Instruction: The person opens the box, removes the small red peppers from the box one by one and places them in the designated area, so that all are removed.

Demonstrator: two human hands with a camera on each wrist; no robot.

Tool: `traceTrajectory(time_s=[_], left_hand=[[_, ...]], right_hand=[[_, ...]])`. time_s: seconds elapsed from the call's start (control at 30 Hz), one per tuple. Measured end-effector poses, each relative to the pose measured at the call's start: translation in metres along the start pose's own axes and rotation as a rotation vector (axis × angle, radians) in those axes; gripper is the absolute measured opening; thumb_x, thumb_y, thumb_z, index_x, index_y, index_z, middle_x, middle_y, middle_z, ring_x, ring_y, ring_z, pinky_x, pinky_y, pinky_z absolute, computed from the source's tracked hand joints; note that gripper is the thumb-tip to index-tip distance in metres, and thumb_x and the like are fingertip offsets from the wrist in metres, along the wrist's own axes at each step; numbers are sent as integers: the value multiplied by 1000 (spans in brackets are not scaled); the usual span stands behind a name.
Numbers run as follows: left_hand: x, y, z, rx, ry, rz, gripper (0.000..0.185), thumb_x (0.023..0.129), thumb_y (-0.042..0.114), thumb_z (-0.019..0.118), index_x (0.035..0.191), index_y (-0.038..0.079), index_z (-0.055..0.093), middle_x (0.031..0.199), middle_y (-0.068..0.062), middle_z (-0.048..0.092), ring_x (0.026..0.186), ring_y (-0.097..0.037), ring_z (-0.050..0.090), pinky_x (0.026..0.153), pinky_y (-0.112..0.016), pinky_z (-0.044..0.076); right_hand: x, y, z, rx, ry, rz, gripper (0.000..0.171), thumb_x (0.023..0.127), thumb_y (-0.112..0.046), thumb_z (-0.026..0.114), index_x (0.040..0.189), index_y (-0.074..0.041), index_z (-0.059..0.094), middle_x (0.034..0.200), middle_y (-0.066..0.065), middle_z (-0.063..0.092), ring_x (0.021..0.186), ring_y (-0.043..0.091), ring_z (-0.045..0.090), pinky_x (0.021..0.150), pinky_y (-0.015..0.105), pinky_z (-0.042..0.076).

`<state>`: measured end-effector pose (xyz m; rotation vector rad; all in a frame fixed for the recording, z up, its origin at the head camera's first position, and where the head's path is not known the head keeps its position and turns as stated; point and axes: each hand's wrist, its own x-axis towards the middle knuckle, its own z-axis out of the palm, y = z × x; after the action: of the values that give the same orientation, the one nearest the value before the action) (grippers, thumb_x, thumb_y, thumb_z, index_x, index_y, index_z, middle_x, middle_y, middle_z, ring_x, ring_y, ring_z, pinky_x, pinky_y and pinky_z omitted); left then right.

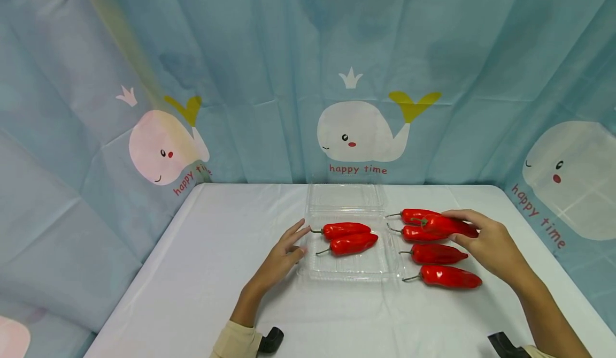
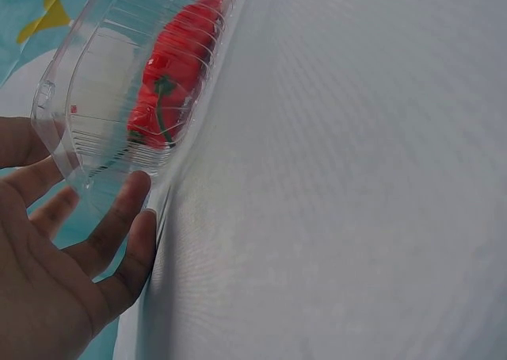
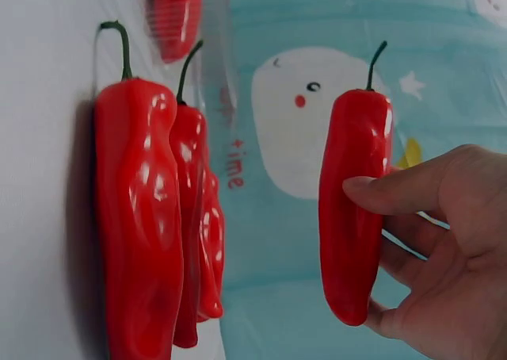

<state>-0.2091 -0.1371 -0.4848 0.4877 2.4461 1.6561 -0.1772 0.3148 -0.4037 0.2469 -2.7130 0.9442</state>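
Note:
My right hand (image 1: 491, 245) grips a red chili pepper (image 3: 355, 217) between thumb and fingers, its green stem free; in the head view it is above the far peppers of the row. At the left side of an open clear plastic box (image 1: 356, 273), my left hand (image 1: 279, 259) has its fingers spread and loosely bent, some touching the box's edge in the left wrist view. Two red peppers (image 1: 353, 244) lie side by side inside the box, stems to the left.
Several more red peppers (image 1: 449, 276) lie in a row on the white tablecloth (image 1: 192, 294), right of the box. The clear lid (image 1: 345, 197) is folded back toward the blue whale-print curtain (image 1: 269, 80) behind the table.

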Motion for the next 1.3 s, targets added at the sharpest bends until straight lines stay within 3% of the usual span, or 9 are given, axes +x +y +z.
traceTrajectory(time_s=[0.4, 0.53, 0.63, 0.7, 0.8, 0.9, 0.97, 1.07, 1.3], left_hand=[[0, -1, -1, -7, 0, 14, 52, 110, 14, 54, 162, 12, 46, 177, 0, 21, 135, -37, 57, 105, -48, 52], [-1, -1, 0, 2, 3, 8, 52, 110, 15, 55, 162, 13, 46, 177, 1, 21, 133, -36, 58, 104, -49, 54], [0, -1, 0, 10, 7, 4, 52, 110, 16, 55, 161, 15, 47, 177, 2, 22, 130, -34, 60, 101, -48, 56], [0, -2, 0, 11, 7, 3, 52, 110, 16, 55, 161, 15, 47, 177, 3, 22, 130, -33, 60, 100, -46, 56], [0, -2, 0, 11, 10, 0, 52, 110, 16, 55, 161, 15, 47, 177, 3, 22, 130, -33, 60, 100, -46, 57], [0, -1, 0, 13, 11, 1, 52, 110, 15, 55, 161, 15, 47, 177, 3, 22, 130, -34, 60, 100, -47, 57], [0, -1, 1, 14, 13, 4, 52, 110, 16, 55, 161, 15, 47, 177, 2, 23, 130, -34, 60, 101, -48, 57], [0, -1, 1, 18, 16, 4, 52, 110, 16, 55, 161, 15, 48, 176, 3, 23, 131, -35, 60, 102, -50, 57], [-1, 0, 1, 19, 18, 5, 52, 110, 16, 55, 161, 15, 48, 176, 3, 23, 130, -35, 60, 101, -50, 57]], right_hand=[[-1, 17, -5, -48, 60, 8, 46, 93, 4, 75, 138, 0, 65, 134, 30, 65, 116, 51, 61, 85, 60, 57], [0, 23, -6, -47, 71, 19, 46, 94, 4, 75, 138, 0, 65, 133, 31, 64, 114, 50, 61, 83, 24, 61], [-1, 28, -8, -40, 84, 22, 46, 94, 5, 74, 138, 0, 65, 133, 32, 63, 113, 50, 60, 75, -3, 42], [-1, 31, -10, -38, 98, 25, 46, 93, 6, 74, 138, 1, 65, 133, 33, 62, 113, 50, 60, 74, -5, 36], [-1, 36, -11, -55, 131, 33, 45, 92, 7, 74, 136, 2, 66, 133, 33, 61, 113, 51, 57, 71, 5, 50], [0, 42, -11, -76, 156, 59, 45, 92, 8, 74, 136, 4, 66, 134, 36, 59, 115, 53, 50, 74, 40, 66], [0, 47, -10, -89, 162, 79, 45, 92, 8, 73, 136, 5, 65, 134, 37, 58, 116, 55, 46, 75, 64, 61], [0, 53, -11, -90, 157, 110, 46, 93, 8, 71, 138, 6, 63, 137, 40, 55, 118, 57, 45, 81, 75, 55], [0, 65, -14, -114, 142, 154, 46, 94, 9, 69, 139, 6, 61, 140, 42, 52, 119, 60, 48, 87, 77, 48]])
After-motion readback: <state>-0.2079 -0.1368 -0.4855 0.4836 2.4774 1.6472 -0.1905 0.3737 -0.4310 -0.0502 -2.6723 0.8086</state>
